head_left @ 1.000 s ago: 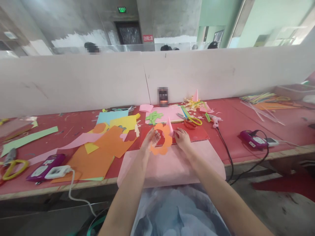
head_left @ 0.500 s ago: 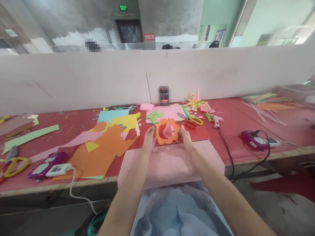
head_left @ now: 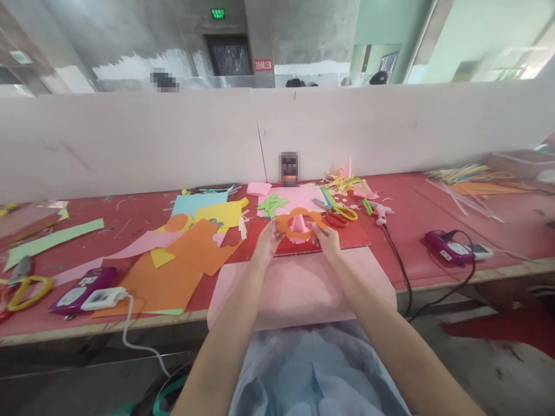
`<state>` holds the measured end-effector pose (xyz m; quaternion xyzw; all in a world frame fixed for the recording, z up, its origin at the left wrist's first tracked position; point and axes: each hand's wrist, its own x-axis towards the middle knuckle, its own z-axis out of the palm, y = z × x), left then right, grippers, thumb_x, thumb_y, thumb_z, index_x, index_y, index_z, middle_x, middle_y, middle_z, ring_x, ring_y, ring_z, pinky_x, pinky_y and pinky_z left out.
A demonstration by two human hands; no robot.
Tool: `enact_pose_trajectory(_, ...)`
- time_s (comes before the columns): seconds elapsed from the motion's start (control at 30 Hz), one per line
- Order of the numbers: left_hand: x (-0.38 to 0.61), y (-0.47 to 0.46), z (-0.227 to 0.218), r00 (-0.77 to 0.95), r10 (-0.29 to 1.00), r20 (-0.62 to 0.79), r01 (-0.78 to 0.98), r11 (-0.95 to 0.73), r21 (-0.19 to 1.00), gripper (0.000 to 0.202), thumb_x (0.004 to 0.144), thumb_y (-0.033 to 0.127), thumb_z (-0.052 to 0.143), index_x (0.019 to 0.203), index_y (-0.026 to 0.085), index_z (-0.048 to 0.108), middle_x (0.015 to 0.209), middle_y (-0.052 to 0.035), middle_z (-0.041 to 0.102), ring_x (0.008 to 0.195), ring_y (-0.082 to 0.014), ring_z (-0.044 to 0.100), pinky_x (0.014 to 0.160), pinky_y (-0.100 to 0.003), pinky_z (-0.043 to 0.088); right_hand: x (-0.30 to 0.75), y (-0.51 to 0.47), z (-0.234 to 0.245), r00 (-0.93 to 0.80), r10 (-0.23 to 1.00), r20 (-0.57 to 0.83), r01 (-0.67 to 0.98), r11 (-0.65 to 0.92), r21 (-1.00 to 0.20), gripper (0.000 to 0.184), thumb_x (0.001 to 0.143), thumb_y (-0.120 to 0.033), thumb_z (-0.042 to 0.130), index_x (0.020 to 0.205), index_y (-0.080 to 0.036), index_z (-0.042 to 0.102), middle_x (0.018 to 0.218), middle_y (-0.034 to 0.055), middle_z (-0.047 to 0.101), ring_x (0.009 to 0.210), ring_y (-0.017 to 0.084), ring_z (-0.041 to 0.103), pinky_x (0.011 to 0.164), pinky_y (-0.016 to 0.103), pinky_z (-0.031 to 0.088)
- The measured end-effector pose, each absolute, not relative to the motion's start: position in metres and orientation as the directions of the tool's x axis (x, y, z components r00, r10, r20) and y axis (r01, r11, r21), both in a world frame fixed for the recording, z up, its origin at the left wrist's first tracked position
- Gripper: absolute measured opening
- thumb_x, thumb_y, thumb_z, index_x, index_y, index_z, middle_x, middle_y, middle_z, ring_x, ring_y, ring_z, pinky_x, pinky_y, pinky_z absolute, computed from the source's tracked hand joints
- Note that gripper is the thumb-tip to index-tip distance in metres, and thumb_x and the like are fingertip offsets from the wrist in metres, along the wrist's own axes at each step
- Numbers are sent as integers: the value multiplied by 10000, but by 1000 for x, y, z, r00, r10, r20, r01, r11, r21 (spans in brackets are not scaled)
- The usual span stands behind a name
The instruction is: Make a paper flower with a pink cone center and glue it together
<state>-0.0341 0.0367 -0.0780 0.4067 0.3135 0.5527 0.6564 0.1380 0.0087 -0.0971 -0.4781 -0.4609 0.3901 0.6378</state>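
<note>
My left hand (head_left: 267,238) and my right hand (head_left: 326,238) are both closed on an orange scalloped paper ring (head_left: 284,230), one at each side. The ring is tilted nearly level, above a red board (head_left: 347,234). Through its hole rises a pink paper cone (head_left: 298,222), whose fringed lower edge shows below the ring. Whether ring and cone touch I cannot tell. Just beyond lie green paper strips (head_left: 273,205) on a pink sheet, and scissors with yellow and red handles (head_left: 344,212).
Orange sheets (head_left: 160,283), yellow and blue paper lie at left, beside a purple power box (head_left: 82,292). A pink glue gun (head_left: 381,214) with a black cord and another purple box (head_left: 448,247) are at right. A white partition (head_left: 173,138) backs the table.
The orange ring has tipped from facing me to nearly flat, and the pink cone now pokes up through it. Both hands turned with it and kept hold.
</note>
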Motion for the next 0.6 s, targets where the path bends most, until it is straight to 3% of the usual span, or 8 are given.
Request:
enact_pose_trajectory(0.27,-33,37,-79,340,940,33,-398,112,910,492,692,371,606,1155,227,520,1204,-86,540,980,-182,571,787,-281,468,143,10,-96,343,932,115,-214,197,-957,517,688,-579,531,916,-137,671,516,12,593,369,76,420,380,213,346)
enact_pose_trajectory(0.5,-33,39,-80,230,972,47,-437,60,898,243,673,348,603,873,211,583,1153,-43,575,877,-146,597,750,-280,467,142,9,-94,272,960,70,-204,128,-971,486,677,-576,548,832,-136,684,474,16,599,365,97,457,393,223,374)
enact_pose_trajectory(0.6,-32,38,-80,239,970,48,-403,54,914,232,676,348,592,837,183,622,1118,-64,593,865,-158,595,724,-276,459,142,8,-93,255,965,68,-200,121,-972,476,678,-583,541,761,-135,681,467,17,597,360,100,462,393,225,371)
